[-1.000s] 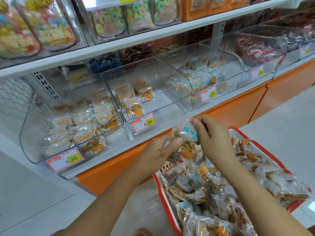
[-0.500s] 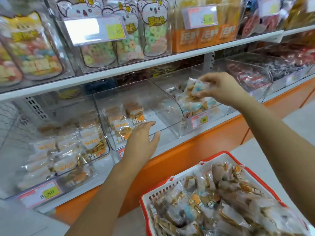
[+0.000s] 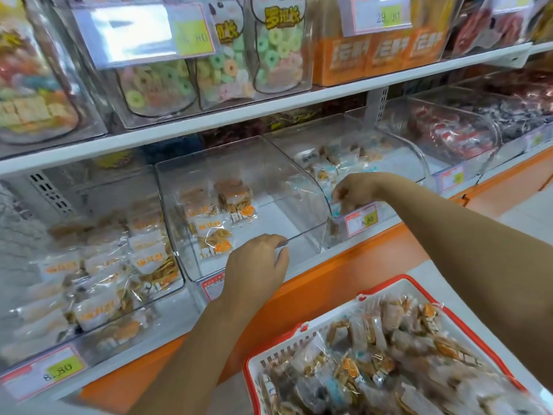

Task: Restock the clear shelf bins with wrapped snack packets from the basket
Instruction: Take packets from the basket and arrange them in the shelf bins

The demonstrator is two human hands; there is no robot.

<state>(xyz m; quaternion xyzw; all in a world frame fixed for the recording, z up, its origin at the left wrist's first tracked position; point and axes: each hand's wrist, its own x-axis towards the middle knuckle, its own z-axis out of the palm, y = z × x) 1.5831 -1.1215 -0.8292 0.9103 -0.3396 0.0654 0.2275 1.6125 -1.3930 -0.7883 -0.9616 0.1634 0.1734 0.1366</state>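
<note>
Clear plastic lip of the middle bin is hooked by the curled fingers of the left hand. Right hand reaches into the neighbouring bin just beside blue packets, its grip impossible to tell; the basket lies below

Basket: white, red rim. Shelf base: orange. Price tag: white, red border, yellow patch. Middle-bin packets: clear, orange print.

clear bins: lower shelf, part-filled | packets: clear-wrapped, heaped in basket | basket: red-rimmed white, below shelf
</note>
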